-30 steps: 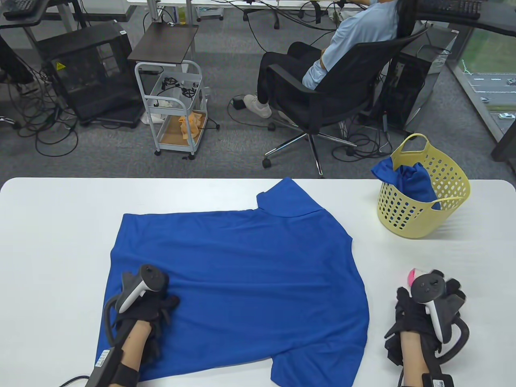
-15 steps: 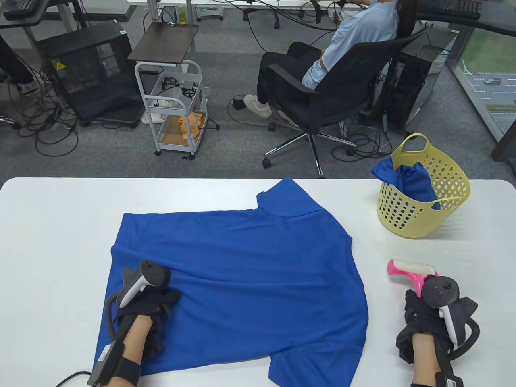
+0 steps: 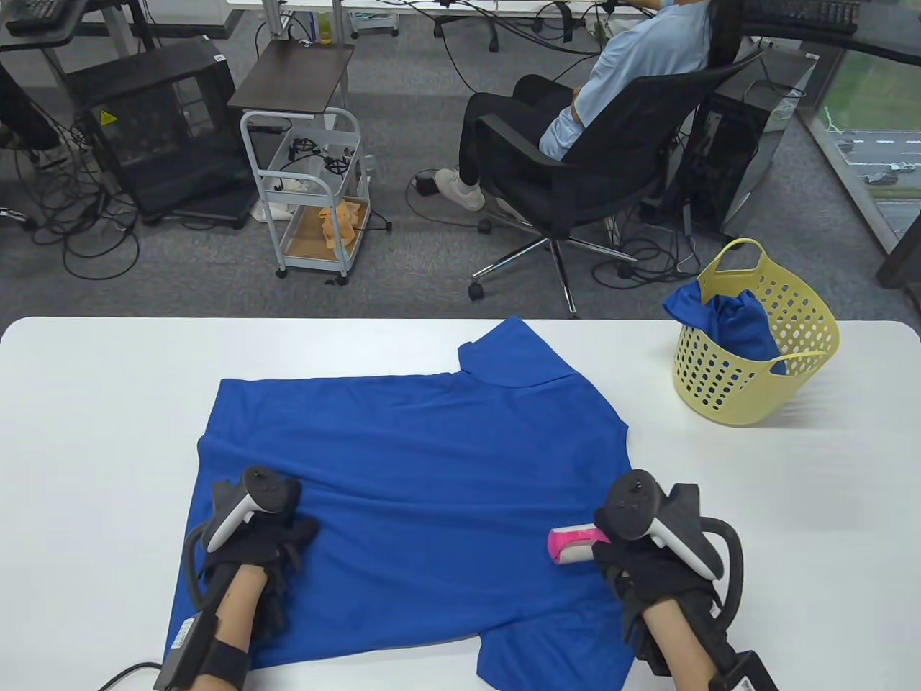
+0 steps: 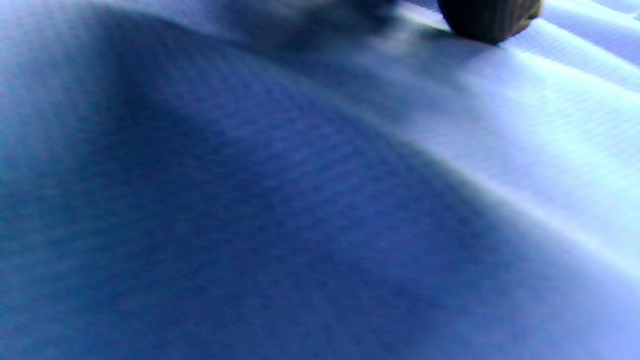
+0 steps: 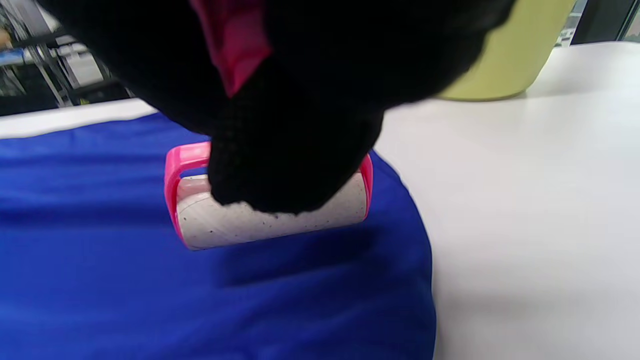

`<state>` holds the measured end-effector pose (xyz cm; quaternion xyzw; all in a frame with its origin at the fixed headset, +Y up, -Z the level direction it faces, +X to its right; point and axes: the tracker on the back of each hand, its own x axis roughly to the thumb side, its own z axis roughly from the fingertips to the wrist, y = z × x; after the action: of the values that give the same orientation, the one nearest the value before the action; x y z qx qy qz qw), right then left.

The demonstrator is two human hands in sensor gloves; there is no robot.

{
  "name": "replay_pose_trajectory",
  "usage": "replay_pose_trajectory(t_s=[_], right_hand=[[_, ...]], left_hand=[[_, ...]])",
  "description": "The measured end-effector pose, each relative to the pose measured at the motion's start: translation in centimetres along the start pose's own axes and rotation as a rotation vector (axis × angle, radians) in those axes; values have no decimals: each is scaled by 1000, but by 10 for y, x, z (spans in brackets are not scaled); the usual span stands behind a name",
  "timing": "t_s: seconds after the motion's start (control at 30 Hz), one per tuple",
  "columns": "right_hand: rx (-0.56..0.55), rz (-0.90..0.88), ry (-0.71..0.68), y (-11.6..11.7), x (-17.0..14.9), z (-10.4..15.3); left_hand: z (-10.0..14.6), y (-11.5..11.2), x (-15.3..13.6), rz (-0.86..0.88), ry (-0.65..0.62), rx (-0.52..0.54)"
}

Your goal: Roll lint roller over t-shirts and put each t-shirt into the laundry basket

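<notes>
Table view: my left hand (image 3: 262, 536) rests flat, pinning the shirt (image 3: 432, 461); my right hand (image 3: 651, 568) grips the roller (image 3: 572, 545) at the shirt's right edge, so I'd roll leftward with steady, overlapping strokes.

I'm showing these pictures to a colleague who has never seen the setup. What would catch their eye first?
Most striking is the big blue t-shirt spread flat across the middle of the white table. Next, the pink lint roller gripped by the right hand near the shirt's right edge. Then the yellow laundry basket at the far right, blue cloth spilling over its rim.
</notes>
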<state>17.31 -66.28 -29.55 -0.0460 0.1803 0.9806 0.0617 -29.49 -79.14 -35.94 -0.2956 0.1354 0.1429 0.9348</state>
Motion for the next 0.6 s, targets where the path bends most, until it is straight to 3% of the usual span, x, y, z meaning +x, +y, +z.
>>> replay_pose_trajectory(t_s=[0.1,0.13,0.3,0.5,0.6], right_hand=[[29,40,17,15,14,-11],[-26,47,32,15,18,-16],[-58,61,92,6,34,-63],[-187,20,169,-5,47,-162],[-167,-82,200,-5,46,-210]], left_hand=[[0,-1,-2,19,14,-20],[-1,-1,-3,17,13,-28],[0,-2,-2,15,19,-25],[0,-2,-3,11,17,-18],[-1,-2,-3,11,16,-19]])
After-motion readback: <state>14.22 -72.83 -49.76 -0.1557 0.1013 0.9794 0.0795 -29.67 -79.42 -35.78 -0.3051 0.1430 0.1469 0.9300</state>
